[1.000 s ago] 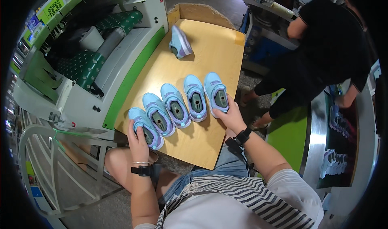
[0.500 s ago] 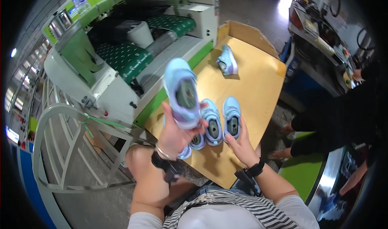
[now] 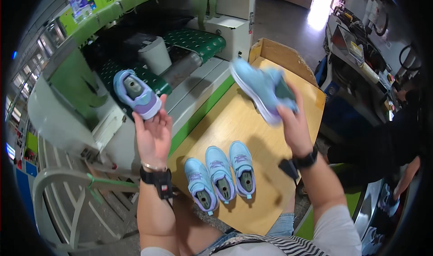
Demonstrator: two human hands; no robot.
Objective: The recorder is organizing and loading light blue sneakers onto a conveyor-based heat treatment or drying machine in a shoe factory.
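Note:
My left hand (image 3: 155, 136) is palm up, its thumb and fingers around the heel of a light blue and lilac sneaker (image 3: 135, 95). That sneaker is at the green dotted conveyor belt, toe pointing away from me. Over the right part of the cardboard-coloured tabletop (image 3: 266, 165), my right hand (image 3: 295, 125) grips another blue sneaker (image 3: 259, 86) by its heel end. It is tilted and blurred by motion, with its white sole toward the left. Three matching sneakers, left (image 3: 200, 183), middle (image 3: 220, 174) and right (image 3: 242, 168), stand side by side near me, heels my way.
The green conveyor belt (image 3: 194, 39) runs through a white machine (image 3: 230, 37) at the far left. A curved metal rail (image 3: 58, 179) stands at left. At right, a person in dark clothes (image 3: 374, 134) works beside a cluttered bench (image 3: 347, 44). A plastic bottle (image 3: 79, 3) tops the machine.
My left hand has carried its sneaker leftward to the conveyor belt. My right hand has lifted a sneaker off the tabletop and moved away from the row. The view has shifted.

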